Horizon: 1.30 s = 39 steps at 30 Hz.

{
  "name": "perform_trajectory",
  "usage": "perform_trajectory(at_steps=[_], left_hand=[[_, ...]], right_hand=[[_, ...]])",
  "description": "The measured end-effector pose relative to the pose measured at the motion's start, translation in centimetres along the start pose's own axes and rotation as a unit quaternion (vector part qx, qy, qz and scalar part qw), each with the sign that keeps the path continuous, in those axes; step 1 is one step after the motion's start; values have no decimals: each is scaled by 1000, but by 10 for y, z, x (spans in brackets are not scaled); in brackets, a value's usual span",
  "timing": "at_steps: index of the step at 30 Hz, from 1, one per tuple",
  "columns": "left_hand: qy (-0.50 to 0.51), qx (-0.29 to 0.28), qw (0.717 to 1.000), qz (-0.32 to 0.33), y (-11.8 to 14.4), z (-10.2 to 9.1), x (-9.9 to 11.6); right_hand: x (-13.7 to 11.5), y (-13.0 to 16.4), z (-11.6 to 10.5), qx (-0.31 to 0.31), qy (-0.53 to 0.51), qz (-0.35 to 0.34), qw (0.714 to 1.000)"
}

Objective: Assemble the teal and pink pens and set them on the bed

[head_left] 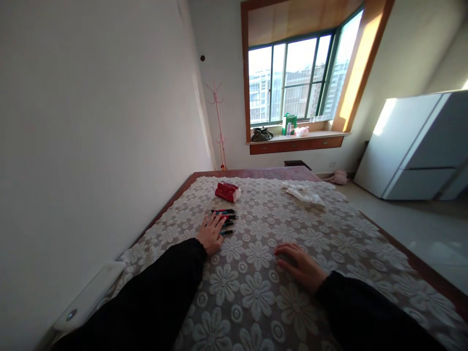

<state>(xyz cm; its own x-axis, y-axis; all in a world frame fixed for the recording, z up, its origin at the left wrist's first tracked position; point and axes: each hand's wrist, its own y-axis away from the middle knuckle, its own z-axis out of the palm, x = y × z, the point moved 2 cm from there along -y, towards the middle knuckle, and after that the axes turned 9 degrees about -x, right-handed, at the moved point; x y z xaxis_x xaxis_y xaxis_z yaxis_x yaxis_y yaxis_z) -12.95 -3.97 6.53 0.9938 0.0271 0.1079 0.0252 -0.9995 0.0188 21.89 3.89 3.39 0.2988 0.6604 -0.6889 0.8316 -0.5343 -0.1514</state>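
Note:
My left hand (211, 234) lies with its fingers spread over a row of pens (229, 217), which have dark, red and teal barrels. It covers their left ends, so I cannot tell how firmly it touches them. My right hand (298, 264) rests apart from them on the floral tablecloth (257, 292), fingers loosely curved and thumb apart, with nothing seen in it. Just beyond the pens sits a red soft pack (227, 192) with a whitish end.
A crumpled white plastic bag (305, 194) lies at the table's far right. Along the left edge runs a wall (109, 122), with a white box-like object (91, 292) near it. Past the table stand a pink coat rack (218, 117) and a white fridge (409, 141).

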Motion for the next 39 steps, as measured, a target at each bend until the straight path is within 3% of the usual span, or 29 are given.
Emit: perform_trajectory(at_steps=[4, 16, 23, 27, 32, 39], left_hand=[[60, 16, 998, -6, -13, 0, -13], [198, 58, 970, -130, -45, 6, -39], [311, 122, 938, -87, -55, 1, -39], [382, 161, 906, -86, -58, -1, -47], [498, 212, 833, -114, -63, 1, -64], [613, 202, 758, -95, -65, 1, -64]], right_hand=[[1, 0, 1, 3, -1, -5, 1000], [-1, -1, 0, 6, -1, -10, 1000], [-4, -1, -1, 2, 0, -16, 1000], [-5, 0, -1, 6, -3, -13, 1000], [-7, 0, -1, 1, -3, -5, 1000], [-9, 0, -3, 3, -9, -2, 1000]])
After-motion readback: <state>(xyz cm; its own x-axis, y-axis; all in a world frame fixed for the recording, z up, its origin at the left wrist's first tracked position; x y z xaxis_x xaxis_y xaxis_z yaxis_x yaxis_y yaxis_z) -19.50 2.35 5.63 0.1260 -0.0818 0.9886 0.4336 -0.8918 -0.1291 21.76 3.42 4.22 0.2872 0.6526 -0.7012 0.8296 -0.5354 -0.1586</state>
